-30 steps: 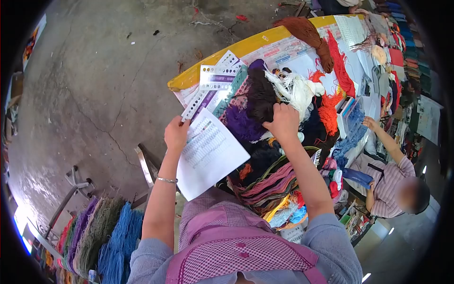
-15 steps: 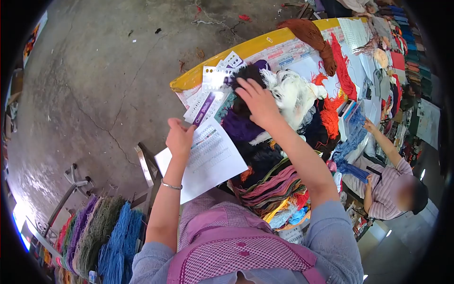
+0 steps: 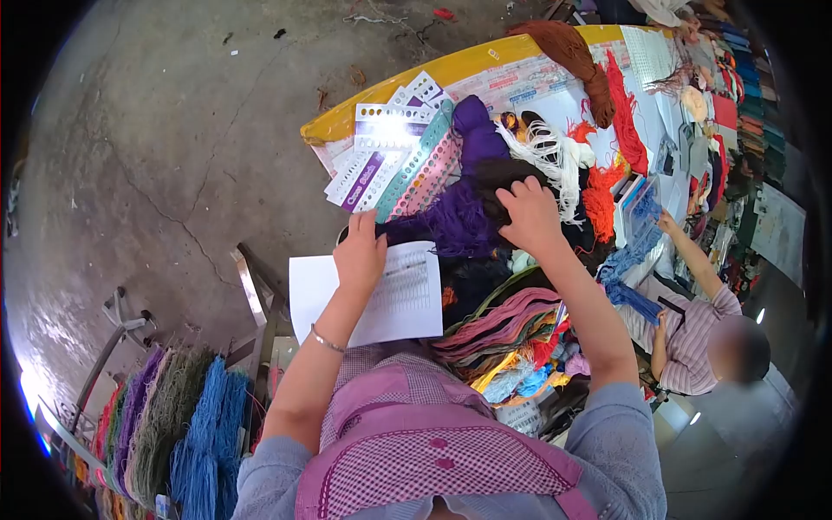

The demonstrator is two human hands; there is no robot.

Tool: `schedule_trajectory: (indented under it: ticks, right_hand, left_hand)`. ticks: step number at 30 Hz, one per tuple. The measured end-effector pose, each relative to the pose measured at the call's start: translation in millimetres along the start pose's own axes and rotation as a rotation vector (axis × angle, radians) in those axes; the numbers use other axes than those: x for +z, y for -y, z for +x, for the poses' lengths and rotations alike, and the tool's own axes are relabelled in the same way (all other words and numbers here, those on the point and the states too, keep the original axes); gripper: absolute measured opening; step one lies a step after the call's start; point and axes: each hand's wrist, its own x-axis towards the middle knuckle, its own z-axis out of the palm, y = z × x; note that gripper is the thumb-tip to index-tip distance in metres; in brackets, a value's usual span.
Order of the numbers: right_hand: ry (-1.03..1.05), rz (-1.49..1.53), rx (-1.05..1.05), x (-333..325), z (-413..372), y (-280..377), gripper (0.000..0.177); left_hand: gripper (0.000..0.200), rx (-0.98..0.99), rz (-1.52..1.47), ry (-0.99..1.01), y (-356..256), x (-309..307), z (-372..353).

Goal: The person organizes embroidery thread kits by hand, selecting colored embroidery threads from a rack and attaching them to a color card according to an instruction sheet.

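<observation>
Our left hand [image 3: 360, 256] lies on the printed sheet [image 3: 403, 299], fingers curled over its top edge and gripping it. The page sits level between our chest and the yarn, likely so the printed rows stay readable while we work. Our right hand [image 3: 530, 217] is further out, fingers closed into the dark brown skein [image 3: 501, 176], which rests on the heap on the table [image 3: 390, 87]. It touches the purple skein [image 3: 455, 221] on one side and the white skein [image 3: 555, 152] on the other. The grip looks meant to lift one colour free of its neighbours. Just beyond the sheet the punched colour cards [image 3: 390, 165] fan out toward the table's yellow edge, near enough to check against. The pink skeins [image 3: 503, 316] lie loosely coiled by our right forearm. A co-worker's striped sleeve [image 3: 693, 334] shows at the far side, well apart from our hands. More skeins hang in a row [image 3: 199, 425] at lower left.
</observation>
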Motion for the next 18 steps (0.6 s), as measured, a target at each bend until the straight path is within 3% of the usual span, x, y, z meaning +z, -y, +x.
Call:
schedule_trajectory:
  ticks: [2, 4, 9, 12, 14, 16, 18]
  right_hand:
    - [-0.023, -0.009, -0.002, 2.0, -1.3, 1.5, 0.054]
    - [-0.047, -0.017, -0.003, 3.7, -2.3, 3.9, 0.055]
    - [-0.061, 0.06, -0.016, -2.0, 6.4, 17.4, 0.056]
    - [-0.258, 0.213, -0.177, -10.4, 29.0, 40.9, 0.053]
    - [-0.264, 0.34, -0.186, -14.9, 58.5, 65.1, 0.049]
    - [-0.233, 0.46, -0.151, -7.4, 91.7, 83.6, 0.051]
    - [-0.381, 0.542, -0.104, 14.2, 123.8, 94.2, 0.062]
  left_hand:
    - [0.044, -0.07, 0.041, 0.052, -3.3, 8.5, 11.6]
    - [0.04, -0.044, 0.002, -0.015, -4.3, 23.1, 16.2]
    - [0.035, -0.001, 0.039, 0.123, -11.8, 37.8, 15.1]
    - [0.034, 0.053, 0.057, 0.16, -18.8, 28.1, 10.6]
    - [0.036, 0.083, -0.015, 0.004, -17.1, 18.7, 15.1]
    - [0.043, -0.06, -0.066, -0.198, -19.2, 0.0, 19.6]
    - [0.047, -0.232, -0.09, -0.297, -13.1, -20.4, 27.0]
